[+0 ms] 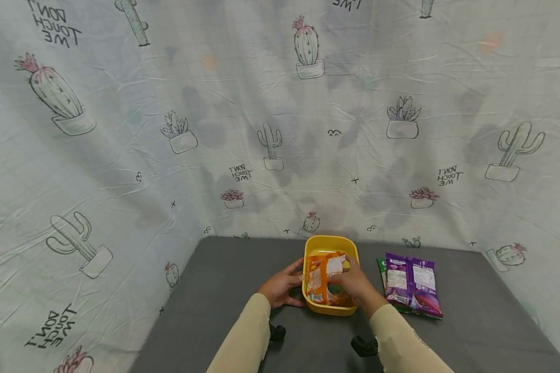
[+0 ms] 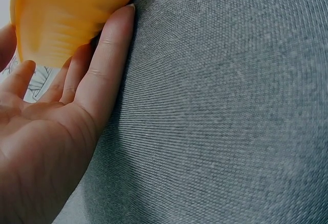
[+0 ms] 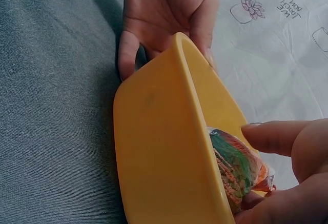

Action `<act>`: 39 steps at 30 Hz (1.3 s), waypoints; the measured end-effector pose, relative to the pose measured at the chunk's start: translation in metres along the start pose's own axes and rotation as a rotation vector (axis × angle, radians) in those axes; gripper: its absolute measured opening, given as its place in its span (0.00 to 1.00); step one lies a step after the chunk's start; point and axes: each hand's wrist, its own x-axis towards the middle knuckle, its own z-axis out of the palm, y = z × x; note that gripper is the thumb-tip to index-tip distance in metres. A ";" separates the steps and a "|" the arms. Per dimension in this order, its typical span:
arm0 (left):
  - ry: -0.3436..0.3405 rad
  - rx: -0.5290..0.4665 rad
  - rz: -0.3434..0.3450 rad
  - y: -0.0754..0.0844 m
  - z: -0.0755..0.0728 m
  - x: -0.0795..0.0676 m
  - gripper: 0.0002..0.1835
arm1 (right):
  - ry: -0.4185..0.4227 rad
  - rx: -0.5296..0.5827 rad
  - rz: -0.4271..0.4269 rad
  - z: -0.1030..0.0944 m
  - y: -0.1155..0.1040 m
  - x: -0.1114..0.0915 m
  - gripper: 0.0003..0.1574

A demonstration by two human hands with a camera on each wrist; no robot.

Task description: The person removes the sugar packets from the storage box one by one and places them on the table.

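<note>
A yellow plastic container (image 1: 330, 311) stands on the grey table, with an orange snack packet (image 1: 315, 280) inside it. My left hand (image 1: 282, 287) touches the container's left side with its fingers spread loosely along the outer wall. In the left wrist view, these fingers (image 2: 105, 62) lie low against the yellow wall (image 2: 61, 19). Reaching over the right rim, my right hand (image 1: 357, 285) is at the packet, thumb and fingers spread apart. Green and orange parts of the packet (image 3: 233, 162) show by its thumb (image 3: 274, 137) in the right wrist view. Some fingertips are hidden.
To the container's right lies a purple packet (image 1: 410, 282) on top of a green packet (image 1: 381, 267). A whitish cactus-print sheet (image 1: 280, 103) hangs behind and beside the grey table (image 1: 233, 264). Dark objects (image 1: 364, 346) show near my forearms.
</note>
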 end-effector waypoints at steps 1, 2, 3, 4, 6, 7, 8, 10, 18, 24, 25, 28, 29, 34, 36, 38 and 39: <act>0.000 0.000 -0.001 0.000 0.000 0.000 0.37 | 0.002 0.001 -0.001 0.000 0.001 0.000 0.65; -0.001 0.001 -0.002 0.000 0.000 0.001 0.37 | 0.001 0.002 -0.003 0.001 0.001 0.000 0.65; -0.001 0.000 -0.004 0.000 0.000 0.001 0.37 | 0.003 0.006 -0.002 0.001 0.001 0.000 0.66; -0.001 0.000 -0.006 0.000 0.000 0.001 0.37 | 0.001 0.006 -0.004 0.001 0.002 0.000 0.66; -0.001 -0.004 -0.010 0.000 0.000 0.002 0.37 | 0.005 0.011 -0.001 0.001 0.002 0.000 0.66; -0.002 -0.004 -0.010 0.000 0.000 0.002 0.37 | 0.009 0.011 0.001 0.001 0.002 -0.001 0.66; -0.004 -0.006 -0.010 0.000 -0.001 0.002 0.37 | 0.008 0.010 0.002 0.001 0.002 -0.001 0.65; -0.004 -0.010 -0.014 0.000 -0.001 0.003 0.38 | 0.005 0.007 -0.004 0.001 0.003 -0.001 0.65; -0.004 -0.002 -0.005 -0.001 -0.001 0.003 0.38 | 0.000 -0.013 -0.018 0.000 0.004 0.000 0.64; 0.002 0.001 0.001 -0.001 0.000 0.001 0.38 | 0.008 -0.014 -0.034 -0.001 0.005 0.000 0.61; 0.003 0.001 0.003 -0.001 0.000 0.000 0.38 | 0.009 -0.013 -0.037 -0.001 0.006 0.000 0.60; 0.003 -0.002 0.002 0.000 0.001 -0.002 0.37 | 0.014 -0.019 -0.038 -0.001 0.005 -0.001 0.58; 0.003 -0.003 0.001 0.001 0.002 -0.002 0.37 | 0.016 -0.021 -0.038 -0.001 0.005 -0.001 0.58; -0.001 0.000 0.006 0.002 0.002 -0.004 0.37 | 0.026 -0.022 -0.041 -0.001 0.004 -0.002 0.57; 0.000 0.001 0.008 0.003 0.002 -0.004 0.37 | 0.032 -0.017 -0.039 -0.001 0.004 -0.002 0.56; 0.001 0.000 0.006 0.002 0.002 -0.004 0.37 | 0.037 -0.005 -0.033 -0.001 0.004 -0.002 0.54; 0.003 -0.001 0.005 0.002 0.002 -0.004 0.37 | 0.040 0.000 -0.030 -0.001 0.004 -0.002 0.53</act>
